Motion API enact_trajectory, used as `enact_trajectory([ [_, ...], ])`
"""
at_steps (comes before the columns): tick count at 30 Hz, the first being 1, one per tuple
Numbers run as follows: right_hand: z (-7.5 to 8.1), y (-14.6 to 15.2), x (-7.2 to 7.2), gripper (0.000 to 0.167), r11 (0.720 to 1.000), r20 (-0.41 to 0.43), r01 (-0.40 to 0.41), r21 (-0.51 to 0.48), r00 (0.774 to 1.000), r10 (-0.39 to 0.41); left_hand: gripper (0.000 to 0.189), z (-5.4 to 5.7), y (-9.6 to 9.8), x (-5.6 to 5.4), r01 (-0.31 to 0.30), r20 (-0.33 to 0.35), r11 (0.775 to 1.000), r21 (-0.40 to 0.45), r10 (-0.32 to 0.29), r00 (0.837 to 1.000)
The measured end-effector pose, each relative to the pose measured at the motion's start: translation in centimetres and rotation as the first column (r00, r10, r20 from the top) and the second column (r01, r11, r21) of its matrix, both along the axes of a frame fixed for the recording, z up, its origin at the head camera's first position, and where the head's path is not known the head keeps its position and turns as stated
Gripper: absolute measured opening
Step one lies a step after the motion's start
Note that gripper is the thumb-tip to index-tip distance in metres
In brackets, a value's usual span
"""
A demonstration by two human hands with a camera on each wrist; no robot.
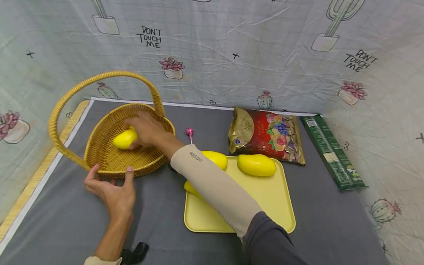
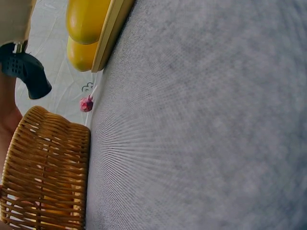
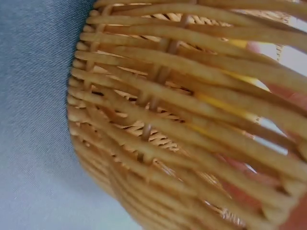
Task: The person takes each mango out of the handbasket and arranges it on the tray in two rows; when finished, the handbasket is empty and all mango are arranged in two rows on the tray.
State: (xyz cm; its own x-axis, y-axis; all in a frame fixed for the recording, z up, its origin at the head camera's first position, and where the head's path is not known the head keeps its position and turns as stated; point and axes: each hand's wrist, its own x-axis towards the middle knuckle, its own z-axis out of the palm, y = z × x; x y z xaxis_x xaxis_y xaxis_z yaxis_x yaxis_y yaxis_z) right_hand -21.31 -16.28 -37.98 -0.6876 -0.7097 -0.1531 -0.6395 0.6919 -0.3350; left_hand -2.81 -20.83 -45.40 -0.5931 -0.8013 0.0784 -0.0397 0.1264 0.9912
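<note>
A wicker basket (image 1: pixel 101 146) with a tall arched handle stands at the left of the table. Inside it, my right hand (image 1: pixel 145 128) holds a yellow mango (image 1: pixel 124 139), thumb on the near side and fingers over the top. My left hand (image 1: pixel 112 191) holds the basket's near side, thumb and fingers spread apart at the rim. Through the weave in the right wrist view, parts of the hand and yellow fruit show behind the basket wall (image 3: pixel 158 96). On a yellow tray (image 1: pixel 273 209) lie a mango (image 1: pixel 257 165) and further yellow fruit (image 1: pixel 215 159) partly hidden by my right forearm.
A pink lollipop (image 1: pixel 189 132) lies between basket and tray. Behind the tray is a red and gold candy bag (image 1: pixel 266 133), with a long green packet (image 1: pixel 331 152) to its right. A printed cloth (image 1: pixel 212 60) hangs along the back.
</note>
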Motion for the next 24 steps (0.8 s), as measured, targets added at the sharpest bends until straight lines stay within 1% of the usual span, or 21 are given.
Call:
enact_trajectory([
  [3,0.4,0.7,0.3,0.061,1.0,-0.002,-0.005,0.009,1.0,0.005,0.077,0.1,0.0,0.0,0.002,0.004,1.0,-0.004,-0.002,1.0],
  [6,0.7,1.5,0.6,0.061,1.0,-0.004,-0.013,-0.012,1.0,0.013,0.076,0.2,0.0,0.1,0.005,0.0,1.0,-0.003,-0.005,1.0],
  [12,1.5,3.5,1.4,0.063,0.993,-0.062,-0.057,-0.106,0.997,0.051,0.077,0.2,0.1,0.1,0.009,-0.006,1.0,-0.008,-0.009,1.0],
  [15,2.1,4.6,2.0,0.064,0.987,-0.079,-0.063,-0.148,0.996,0.052,0.078,0.2,0.1,0.1,0.011,-0.006,1.0,-0.01,-0.011,1.0],
  [20,3.2,6.9,3.3,0.066,0.97,-0.068,-0.027,-0.241,0.998,0.011,0.077,0.2,0.0,0.1,0.011,-0.002,1.0,-0.01,-0.011,1.0],
  [24,3.8,9.2,4.4,0.066,0.944,-0.051,0.011,-0.329,0.998,-0.03,0.077,0.2,0.0,0.2,0.013,0.006,1.0,-0.008,-0.013,1.0],
])
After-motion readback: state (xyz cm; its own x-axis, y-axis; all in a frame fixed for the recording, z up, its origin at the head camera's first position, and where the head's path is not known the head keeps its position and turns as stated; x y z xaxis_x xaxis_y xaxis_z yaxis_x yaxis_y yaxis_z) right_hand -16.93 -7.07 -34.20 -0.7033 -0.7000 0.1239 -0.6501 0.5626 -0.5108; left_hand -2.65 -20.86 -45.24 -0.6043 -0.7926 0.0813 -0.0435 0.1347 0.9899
